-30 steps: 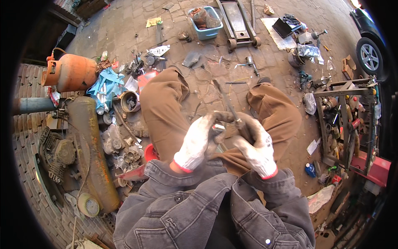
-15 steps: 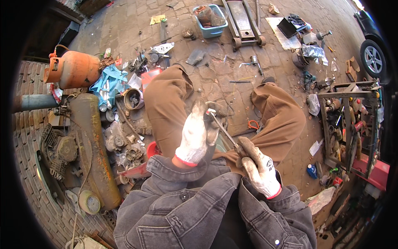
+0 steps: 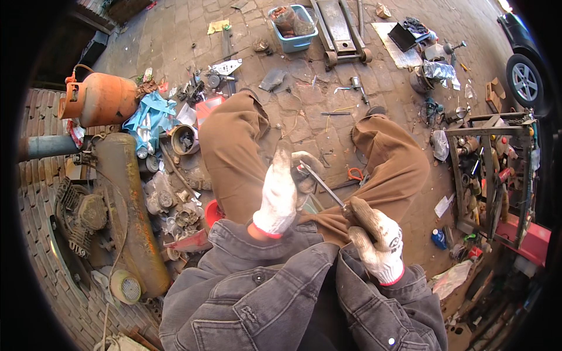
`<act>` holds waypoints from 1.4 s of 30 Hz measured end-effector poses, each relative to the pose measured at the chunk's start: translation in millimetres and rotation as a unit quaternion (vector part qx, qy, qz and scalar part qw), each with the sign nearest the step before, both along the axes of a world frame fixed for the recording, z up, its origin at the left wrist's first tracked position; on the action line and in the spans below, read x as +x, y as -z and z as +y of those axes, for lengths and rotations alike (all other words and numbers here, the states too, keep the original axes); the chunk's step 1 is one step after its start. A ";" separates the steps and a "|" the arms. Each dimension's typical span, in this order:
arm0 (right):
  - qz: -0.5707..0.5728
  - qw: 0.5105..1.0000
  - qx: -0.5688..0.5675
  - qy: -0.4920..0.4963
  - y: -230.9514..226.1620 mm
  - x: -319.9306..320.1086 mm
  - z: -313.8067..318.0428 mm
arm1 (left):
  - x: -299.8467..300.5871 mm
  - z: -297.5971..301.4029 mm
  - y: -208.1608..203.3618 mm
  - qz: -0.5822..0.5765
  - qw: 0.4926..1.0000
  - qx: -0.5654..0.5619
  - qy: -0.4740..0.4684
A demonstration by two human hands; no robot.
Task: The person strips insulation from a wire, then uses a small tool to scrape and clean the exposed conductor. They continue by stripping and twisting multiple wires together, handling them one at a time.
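Both hands wear white work gloves with dirty fingers and red cuffs. My right hand (image 3: 377, 243) is closed round the near end of a slim metal shaft, which looks like a screwdriver (image 3: 324, 186); its handle is hidden in the glove. The shaft slants up and left to my left hand (image 3: 280, 196). That hand is closed, fingers curled, around a small part with a red and white spot (image 3: 301, 168). The shaft's far end meets or overlaps this part; contact cannot be made out. Most of the part is hidden by the glove.
Between my brown-trousered knees, orange-handled pliers or scissors (image 3: 355, 174) lie on the brick paving. An orange gas cylinder (image 3: 108, 98) and a rusty tank (image 3: 130, 216) stand left. Ahead are a blue tub (image 3: 297, 42) and a floor jack (image 3: 338, 29). A cluttered metal rack (image 3: 489, 175) stands right.
My right hand has shifted slightly right and nearer to me, and more of the shaft shows. My left hand has moved a little right, still closed on the small part.
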State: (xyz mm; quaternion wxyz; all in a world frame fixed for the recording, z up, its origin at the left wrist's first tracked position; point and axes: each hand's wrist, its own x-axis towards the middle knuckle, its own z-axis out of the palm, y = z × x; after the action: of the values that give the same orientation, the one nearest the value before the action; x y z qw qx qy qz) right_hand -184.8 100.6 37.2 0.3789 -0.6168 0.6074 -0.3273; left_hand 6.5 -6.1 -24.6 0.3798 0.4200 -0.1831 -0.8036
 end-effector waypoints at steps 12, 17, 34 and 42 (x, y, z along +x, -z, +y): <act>0.322 0.930 -0.116 -0.136 -31.5 -28.8 -11.1 | 5.7 11.5 16.4 -0.214 0.943 -0.255 -0.014; 0.353 0.922 -0.073 -0.144 -39.3 -31.2 -10.0 | 6.6 16.1 20.2 -0.159 0.962 -0.218 -0.040; 0.420 0.880 -0.122 -0.188 -50.7 -30.9 -14.1 | 16.0 12.2 24.7 -0.296 0.863 -0.408 0.032; 0.421 0.875 -0.134 -0.199 -53.6 -32.9 -15.7 | 19.4 3.9 38.7 -0.232 0.953 -0.161 0.109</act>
State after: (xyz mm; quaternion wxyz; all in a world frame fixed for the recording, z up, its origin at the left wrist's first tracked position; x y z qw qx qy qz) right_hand -217.7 84.9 90.8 0.0579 -0.8490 0.5242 -0.0322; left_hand 25.9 -2.3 -63.3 0.3000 0.5056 -0.4379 -0.6801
